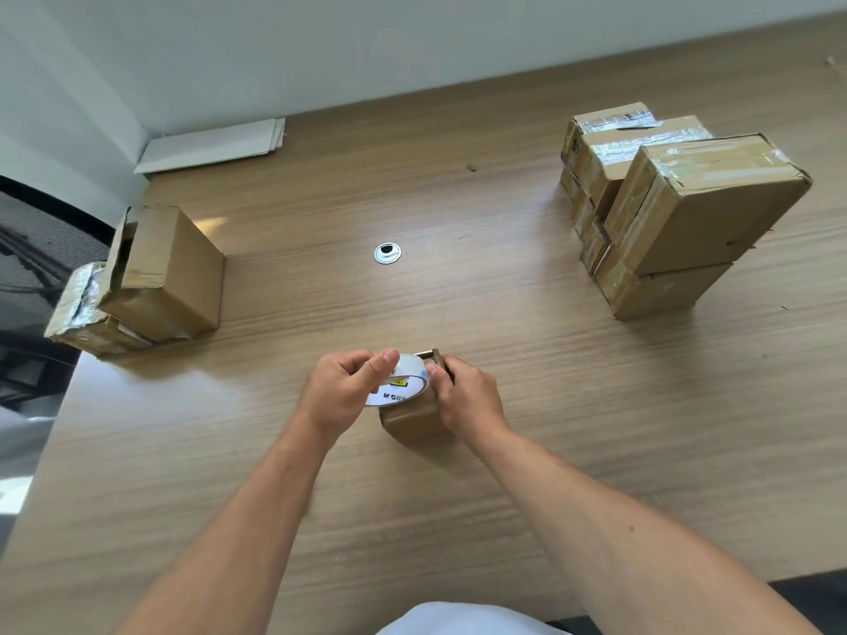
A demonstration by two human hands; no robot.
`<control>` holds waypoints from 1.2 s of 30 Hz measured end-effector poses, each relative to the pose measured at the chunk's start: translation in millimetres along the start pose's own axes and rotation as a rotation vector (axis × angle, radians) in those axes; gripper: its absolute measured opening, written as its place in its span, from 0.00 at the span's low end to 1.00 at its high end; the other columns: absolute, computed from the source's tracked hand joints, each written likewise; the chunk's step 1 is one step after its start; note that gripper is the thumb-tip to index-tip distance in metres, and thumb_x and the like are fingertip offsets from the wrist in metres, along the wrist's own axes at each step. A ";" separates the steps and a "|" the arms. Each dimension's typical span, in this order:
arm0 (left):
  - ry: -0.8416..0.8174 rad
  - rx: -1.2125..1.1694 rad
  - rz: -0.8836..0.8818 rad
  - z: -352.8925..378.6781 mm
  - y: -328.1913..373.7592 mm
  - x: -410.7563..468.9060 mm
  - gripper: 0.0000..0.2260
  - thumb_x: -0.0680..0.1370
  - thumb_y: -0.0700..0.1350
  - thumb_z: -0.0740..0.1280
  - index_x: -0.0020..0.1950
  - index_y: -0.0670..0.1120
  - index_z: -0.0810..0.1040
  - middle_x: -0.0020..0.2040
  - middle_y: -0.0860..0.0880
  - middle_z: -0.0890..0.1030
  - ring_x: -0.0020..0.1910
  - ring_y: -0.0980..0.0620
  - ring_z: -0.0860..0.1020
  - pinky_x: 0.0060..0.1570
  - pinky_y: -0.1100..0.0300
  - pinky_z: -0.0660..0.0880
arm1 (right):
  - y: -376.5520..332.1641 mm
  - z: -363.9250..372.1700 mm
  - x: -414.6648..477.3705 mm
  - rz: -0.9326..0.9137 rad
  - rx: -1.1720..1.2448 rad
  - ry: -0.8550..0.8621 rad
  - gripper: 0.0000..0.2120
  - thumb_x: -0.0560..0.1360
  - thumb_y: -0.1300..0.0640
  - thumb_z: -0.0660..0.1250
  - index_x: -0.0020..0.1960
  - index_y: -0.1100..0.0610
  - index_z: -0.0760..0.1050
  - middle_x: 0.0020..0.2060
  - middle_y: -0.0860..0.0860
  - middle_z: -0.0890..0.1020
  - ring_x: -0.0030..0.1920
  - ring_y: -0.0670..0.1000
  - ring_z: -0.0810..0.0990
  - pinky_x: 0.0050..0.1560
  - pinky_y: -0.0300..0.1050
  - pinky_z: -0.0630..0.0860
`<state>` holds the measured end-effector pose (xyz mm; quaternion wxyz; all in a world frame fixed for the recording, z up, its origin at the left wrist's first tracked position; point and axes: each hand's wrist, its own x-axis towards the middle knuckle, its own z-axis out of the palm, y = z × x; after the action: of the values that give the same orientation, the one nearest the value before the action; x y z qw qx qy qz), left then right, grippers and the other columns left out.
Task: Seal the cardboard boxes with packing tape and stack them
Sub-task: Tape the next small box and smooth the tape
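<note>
Where the two bare forearms meet over the wood-grain table (641,405), both hands work on a small cardboard box (415,421) that stands on the tabletop directly beneath them. The left hand (341,391) grips a roll of clear packing tape (399,386), fingers curled over its top and the thumb stretched along its rim; the roll is tilted, its white printed core facing the camera, and it rests on the box's top. The right hand (467,398) clasps the box's right side with curled fingers, while its thumb presses down just beside the roll's edge. Whether a strip of tape already lies on the lid cannot be told. Nearer than the hands, a bit of white garment (458,621) shows at the bottom edge.

Beyond the fingertips, well apart from them, a round metal cable grommet (387,253) sits in the tabletop. Far out to the left of the left hand, an open-flapped cardboard box (169,268) leans on a taped box (80,309) at the table's edge, with a black mesh chair (36,249) behind them. Far out to the right of the right hand stands a stack of sealed cardboard boxes (687,208), shiny tape across their tops, the nearest top box skewed on the one below. Farthest, left of the hands against the wall, lie flat white sheets (215,146).
</note>
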<state>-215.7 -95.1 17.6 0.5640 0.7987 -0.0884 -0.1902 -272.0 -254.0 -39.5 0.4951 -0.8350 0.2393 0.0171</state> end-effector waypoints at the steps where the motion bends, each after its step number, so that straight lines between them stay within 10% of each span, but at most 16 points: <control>1: 0.003 0.005 -0.003 -1.0 -0.3 -0.5 0.18 0.71 0.60 0.69 0.24 0.53 0.75 0.24 0.58 0.67 0.26 0.58 0.64 0.29 0.65 0.61 | -0.3 0.4 0.0 0.001 0.000 0.000 0.12 0.83 0.52 0.61 0.49 0.58 0.79 0.39 0.49 0.80 0.43 0.53 0.74 0.40 0.42 0.61; 9: 0.045 -0.134 -0.017 -0.2 -7.7 -1.2 0.16 0.71 0.59 0.71 0.27 0.52 0.76 0.27 0.58 0.70 0.28 0.59 0.66 0.30 0.67 0.63 | -8.7 2.9 2.0 0.096 0.058 -0.045 0.16 0.83 0.45 0.61 0.57 0.56 0.79 0.49 0.51 0.84 0.52 0.54 0.78 0.49 0.46 0.70; 14: -0.013 -0.250 0.045 4.7 -9.7 -6.6 0.28 0.72 0.62 0.67 0.42 0.35 0.76 0.37 0.47 0.74 0.37 0.52 0.71 0.39 0.62 0.68 | -3.8 11.6 0.0 0.096 0.051 -0.003 0.13 0.82 0.51 0.61 0.58 0.56 0.79 0.52 0.54 0.84 0.56 0.57 0.79 0.55 0.50 0.73; 31: -0.002 -0.115 0.017 -14.9 -10.5 -11.2 0.22 0.69 0.61 0.68 0.29 0.47 0.65 0.30 0.48 0.61 0.31 0.51 0.59 0.32 0.58 0.56 | 1.6 16.3 -1.3 0.168 0.132 -0.021 0.26 0.73 0.34 0.56 0.57 0.50 0.80 0.51 0.50 0.84 0.56 0.54 0.80 0.61 0.54 0.75; 36: 0.050 -0.114 0.000 -20.3 -12.9 -15.7 0.24 0.68 0.62 0.69 0.31 0.43 0.67 0.32 0.46 0.61 0.31 0.52 0.59 0.32 0.57 0.56 | -9.3 12.9 1.5 0.126 0.073 -0.040 0.23 0.83 0.46 0.60 0.76 0.52 0.69 0.67 0.54 0.79 0.69 0.57 0.74 0.67 0.48 0.70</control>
<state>-222.8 -67.4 14.7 0.6105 0.7699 -0.0630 -0.1749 -264.1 -240.1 -38.9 0.5279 -0.7992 0.2819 0.0559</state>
